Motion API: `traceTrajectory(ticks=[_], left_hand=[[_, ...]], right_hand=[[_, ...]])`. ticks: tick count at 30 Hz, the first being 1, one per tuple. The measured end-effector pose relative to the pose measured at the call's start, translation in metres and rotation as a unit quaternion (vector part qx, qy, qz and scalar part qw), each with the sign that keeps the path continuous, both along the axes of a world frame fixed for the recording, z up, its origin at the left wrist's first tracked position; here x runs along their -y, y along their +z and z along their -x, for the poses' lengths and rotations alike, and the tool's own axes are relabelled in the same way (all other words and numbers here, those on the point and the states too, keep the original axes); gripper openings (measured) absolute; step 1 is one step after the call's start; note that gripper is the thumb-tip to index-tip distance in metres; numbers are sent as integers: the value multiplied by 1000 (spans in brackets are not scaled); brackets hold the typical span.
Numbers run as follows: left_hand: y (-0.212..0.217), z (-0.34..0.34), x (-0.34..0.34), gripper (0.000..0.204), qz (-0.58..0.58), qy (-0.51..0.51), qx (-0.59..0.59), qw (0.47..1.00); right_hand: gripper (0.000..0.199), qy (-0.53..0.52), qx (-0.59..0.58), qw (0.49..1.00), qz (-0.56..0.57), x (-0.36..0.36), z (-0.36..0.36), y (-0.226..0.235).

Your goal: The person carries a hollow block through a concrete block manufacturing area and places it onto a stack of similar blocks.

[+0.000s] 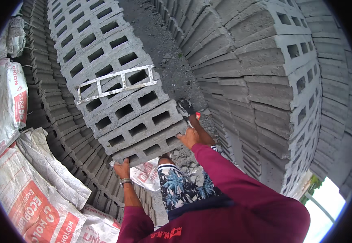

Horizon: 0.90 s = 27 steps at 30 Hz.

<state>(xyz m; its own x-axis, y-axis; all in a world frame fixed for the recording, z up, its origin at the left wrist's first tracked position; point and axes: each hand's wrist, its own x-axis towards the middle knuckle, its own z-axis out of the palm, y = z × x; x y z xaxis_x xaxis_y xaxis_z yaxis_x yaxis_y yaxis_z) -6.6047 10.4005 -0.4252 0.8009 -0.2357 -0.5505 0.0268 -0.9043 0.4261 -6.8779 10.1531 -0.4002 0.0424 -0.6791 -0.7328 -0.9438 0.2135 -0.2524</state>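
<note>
A grey concrete hollow block (162,144) lies at the near end of a row of like blocks (106,132) on top of a stack. My left hand (122,169), with a watch at its wrist, grips the block's left end. Around the right end, the fingers of my right hand (189,138) are closed. The held block sits right up against its neighbour, and I cannot tell whether it is lifted. Parts of my fingers are hidden behind its ends. A whitish ladder-shaped frame (123,81) rests across the row farther off.
Tall stacked blocks (257,93) rise on the right, beyond a narrow rubble-strewn strip (163,60). More stacked blocks (58,105) run along the left. Red-and-white sacks (34,198) lie at the lower left, and another sack (147,175) is near my legs.
</note>
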Motion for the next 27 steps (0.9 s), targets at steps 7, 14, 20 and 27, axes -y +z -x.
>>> traceTrajectory(ticks=[7,14,20,27], left_hand=[[36,9,-34,39,72,15,74,995],[306,51,-20,38,10,-185,-6,983],[406,46,-17,50,6,-216,52,975],[600,218,121,54,194,-371,56,906]], right_hand=[[37,2,42,993,110,-40,23,46],[40,9,72,991,113,-93,100,255],[47,-41,73,982,168,-118,167,441],[58,-231,46,930,282,-162,305,550]])
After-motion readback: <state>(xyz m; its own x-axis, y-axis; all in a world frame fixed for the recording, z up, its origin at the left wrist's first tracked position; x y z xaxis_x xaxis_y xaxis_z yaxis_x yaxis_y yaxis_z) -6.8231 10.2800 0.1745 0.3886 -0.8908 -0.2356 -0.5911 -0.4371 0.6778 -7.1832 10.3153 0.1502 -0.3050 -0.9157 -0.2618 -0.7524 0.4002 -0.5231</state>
